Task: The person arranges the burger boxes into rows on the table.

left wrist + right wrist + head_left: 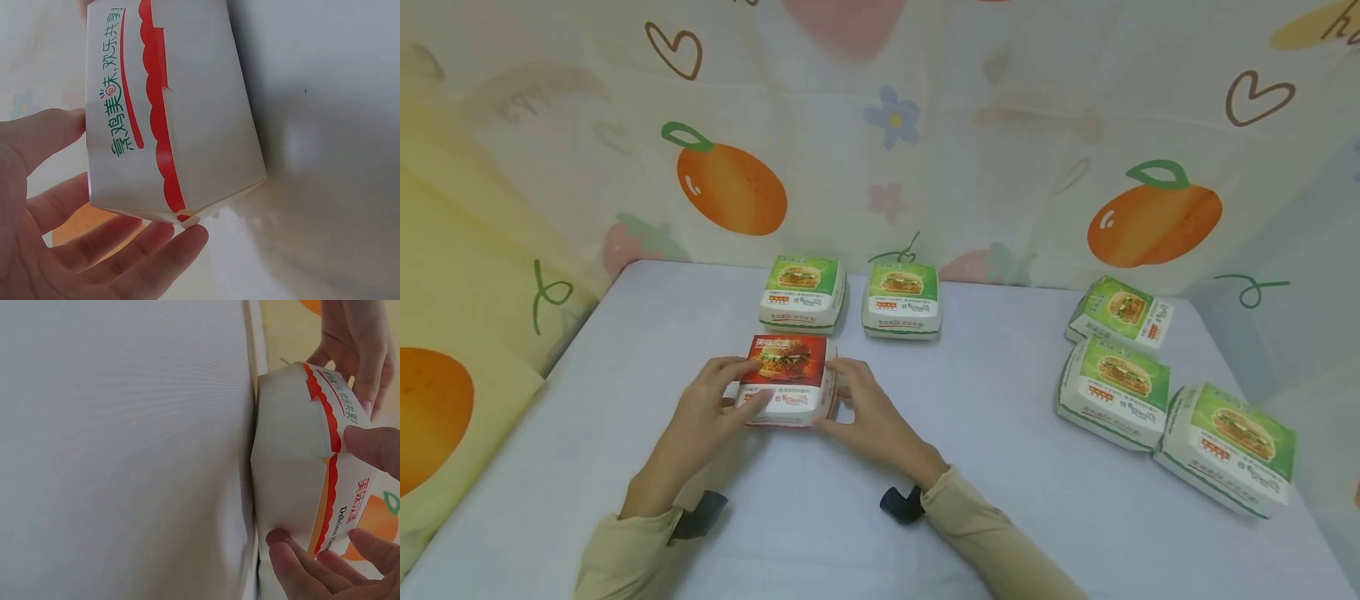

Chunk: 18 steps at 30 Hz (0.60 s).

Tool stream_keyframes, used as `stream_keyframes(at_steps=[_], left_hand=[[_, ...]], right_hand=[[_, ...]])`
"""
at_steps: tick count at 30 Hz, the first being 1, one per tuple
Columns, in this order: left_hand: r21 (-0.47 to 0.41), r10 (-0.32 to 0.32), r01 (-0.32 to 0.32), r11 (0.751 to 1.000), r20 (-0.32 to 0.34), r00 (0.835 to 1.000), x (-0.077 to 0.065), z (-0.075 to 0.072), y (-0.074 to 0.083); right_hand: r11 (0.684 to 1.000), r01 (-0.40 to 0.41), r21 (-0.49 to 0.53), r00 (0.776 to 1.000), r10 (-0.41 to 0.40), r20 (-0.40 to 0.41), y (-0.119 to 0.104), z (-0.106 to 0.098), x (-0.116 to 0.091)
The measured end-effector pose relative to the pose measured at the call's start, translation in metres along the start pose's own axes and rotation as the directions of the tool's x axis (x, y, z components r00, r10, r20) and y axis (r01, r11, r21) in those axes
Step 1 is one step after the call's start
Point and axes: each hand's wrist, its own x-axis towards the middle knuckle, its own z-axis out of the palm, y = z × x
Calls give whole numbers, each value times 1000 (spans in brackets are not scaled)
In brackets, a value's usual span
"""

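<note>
A red-and-white burger box [797,402] sits closed on the table, left of the middle in the head view. My left hand [706,407] holds its left side, the thumb at the front top edge and the fingers along the side wall. On the opposite side my right hand [871,410] grips it, thumb near the front corner. In the left wrist view the box's front wall [206,106] shows a red scalloped band, with fingertips at a lower corner. The right wrist view shows thumb and fingers on the side of the carton [290,481].
Two green burger boxes, one [802,293] right behind the red one and another [901,302] beside it, stand at the back. Three more green boxes cluster on the right: a far one [1120,312], a middle one [1112,392] and a near one [1228,446]. A printed curtain [985,183] hangs behind.
</note>
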Motion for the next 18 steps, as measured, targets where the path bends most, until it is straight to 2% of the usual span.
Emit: stream_keyframes(at_steps=[10,18], left_hand=[[-3,43,-43,999,16,999,2,14,10],[-43,100,-98,994,45,994,4,29,21]], right_hand=[[999,-54,0,999,54,3,6,-18,-17],[998,-56,-18,998,56,-28,14,-34,-34]])
